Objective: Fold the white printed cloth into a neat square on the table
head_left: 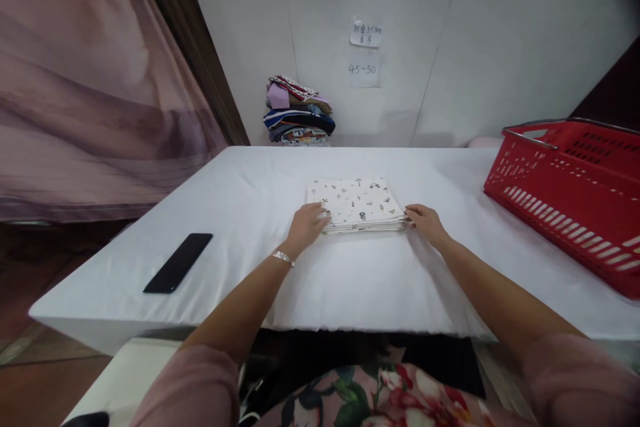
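Note:
A folded white cloth with small printed motifs lies flat on the white-covered table. My left hand rests at the cloth's near left corner, fingers curled against its edge. At the near right corner, my right hand touches the cloth's edge with its fingers bent. A thin bracelet sits on my left wrist. Both hands press on the folded cloth from its two sides.
A black phone lies near the table's left edge. A red plastic basket stands on the right. A stack of folded clothes sits at the back by the wall, under two paper notes. A pink curtain hangs at left.

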Demonstrator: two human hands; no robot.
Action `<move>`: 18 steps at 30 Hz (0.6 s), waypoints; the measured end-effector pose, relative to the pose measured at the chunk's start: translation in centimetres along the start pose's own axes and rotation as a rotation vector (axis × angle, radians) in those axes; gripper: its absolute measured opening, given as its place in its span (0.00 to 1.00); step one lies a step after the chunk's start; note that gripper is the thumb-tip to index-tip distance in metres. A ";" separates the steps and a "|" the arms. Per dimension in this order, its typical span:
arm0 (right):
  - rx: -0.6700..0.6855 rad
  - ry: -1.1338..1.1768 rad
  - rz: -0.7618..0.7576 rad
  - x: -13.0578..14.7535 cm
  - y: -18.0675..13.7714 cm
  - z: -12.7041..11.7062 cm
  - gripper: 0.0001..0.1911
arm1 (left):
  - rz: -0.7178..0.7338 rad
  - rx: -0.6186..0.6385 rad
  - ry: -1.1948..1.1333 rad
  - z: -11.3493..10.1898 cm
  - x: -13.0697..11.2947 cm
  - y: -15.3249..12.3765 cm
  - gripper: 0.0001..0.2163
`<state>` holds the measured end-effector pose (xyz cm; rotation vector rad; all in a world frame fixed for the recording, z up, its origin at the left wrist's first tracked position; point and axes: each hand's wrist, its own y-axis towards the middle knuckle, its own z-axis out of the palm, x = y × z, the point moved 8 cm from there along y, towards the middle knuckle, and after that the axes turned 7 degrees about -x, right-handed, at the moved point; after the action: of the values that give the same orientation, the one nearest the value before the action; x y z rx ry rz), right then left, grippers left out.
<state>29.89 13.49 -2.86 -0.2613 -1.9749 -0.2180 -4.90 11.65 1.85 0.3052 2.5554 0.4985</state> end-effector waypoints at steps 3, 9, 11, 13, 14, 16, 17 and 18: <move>-0.067 -0.067 -0.179 0.6 -0.9 -0.8 0.16 | -0.010 0.088 -0.007 0.2 0.1 -1.4 0.12; -0.029 -0.274 -0.517 3.1 -2.2 0.0 0.14 | 0.029 0.067 0.001 -0.1 -2.6 -1.3 0.11; 0.013 -0.381 -0.558 3.5 -2.2 0.8 0.14 | 0.095 0.066 0.001 0.3 -4.2 -1.2 0.10; 0.049 -0.497 -0.589 3.8 -2.1 1.5 0.15 | 0.139 0.071 0.018 0.9 -5.2 -1.2 0.09; 0.059 -0.551 -0.607 4.0 -2.1 1.8 0.15 | 0.143 0.070 0.030 1.3 -5.4 -1.3 0.09; 0.072 -0.639 -0.654 4.5 -2.1 2.1 0.15 | 0.132 0.073 0.049 1.8 -5.4 -1.3 0.09; 0.084 -0.676 -0.685 4.8 -2.1 2.3 0.16 | 0.118 0.071 0.048 1.9 -5.3 -1.3 0.09; 0.103 -0.711 -0.720 5.1 -2.2 2.5 0.16 | 0.105 0.068 0.039 2.0 -5.1 -1.2 0.09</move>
<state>25.08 12.52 0.73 0.5305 -2.7144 -0.5345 0.30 9.53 2.07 0.4596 2.6078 0.4612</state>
